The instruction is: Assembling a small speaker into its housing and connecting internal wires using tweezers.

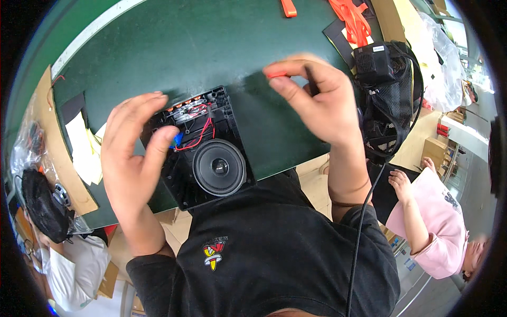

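An opened black speaker box [181,186] lies on the green table, with a round speaker cone [211,168], a circuit board [191,110] and red wires [199,141] showing. My left hand [129,145] curves beside its left edge, fingers apart and holding nothing; its thumb tip is close to a small blue part [178,139]. I cannot tell whether thumb and part touch. To the right and beyond the box, my right hand [322,100] is raised, thumb and forefinger pinched on a short orange strip [277,75]. Most of that strip is hidden.
Another orange strip [289,8] lies at the far edge, near a pile of orange ribbons [354,24]. At right sit a black box-shaped device [372,63], a mesh bag [396,100] and a cable [364,216]. Yellow-white sheets [84,145] lie left. Co-workers sit at both sides.
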A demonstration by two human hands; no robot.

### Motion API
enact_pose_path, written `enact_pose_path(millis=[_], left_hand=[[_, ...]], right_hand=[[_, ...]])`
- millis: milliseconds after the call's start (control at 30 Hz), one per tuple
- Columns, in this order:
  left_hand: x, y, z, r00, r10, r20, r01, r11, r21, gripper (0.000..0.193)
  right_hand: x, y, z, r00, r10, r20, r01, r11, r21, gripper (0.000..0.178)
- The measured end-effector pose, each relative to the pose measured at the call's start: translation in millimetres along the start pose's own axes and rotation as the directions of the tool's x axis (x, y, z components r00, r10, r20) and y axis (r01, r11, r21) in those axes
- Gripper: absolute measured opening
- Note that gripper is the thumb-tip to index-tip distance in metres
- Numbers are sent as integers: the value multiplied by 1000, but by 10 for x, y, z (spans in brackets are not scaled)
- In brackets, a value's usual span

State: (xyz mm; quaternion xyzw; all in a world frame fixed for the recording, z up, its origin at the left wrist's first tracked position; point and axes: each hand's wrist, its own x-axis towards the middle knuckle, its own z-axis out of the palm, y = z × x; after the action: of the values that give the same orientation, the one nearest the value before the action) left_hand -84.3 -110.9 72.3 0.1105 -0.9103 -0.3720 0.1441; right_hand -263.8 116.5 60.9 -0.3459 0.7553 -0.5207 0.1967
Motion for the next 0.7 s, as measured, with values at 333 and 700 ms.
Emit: enact_pose_path(millis=[333, 700], left_hand=[[231, 190, 288, 981, 100, 168, -121, 985, 122, 39], [238, 122, 322, 983, 109, 151, -128, 984, 123, 44]], right_hand=[[80, 133, 334, 988, -113, 107, 136, 963, -232, 23], [145, 318, 435, 953, -266, 145, 284, 950, -131, 17]])
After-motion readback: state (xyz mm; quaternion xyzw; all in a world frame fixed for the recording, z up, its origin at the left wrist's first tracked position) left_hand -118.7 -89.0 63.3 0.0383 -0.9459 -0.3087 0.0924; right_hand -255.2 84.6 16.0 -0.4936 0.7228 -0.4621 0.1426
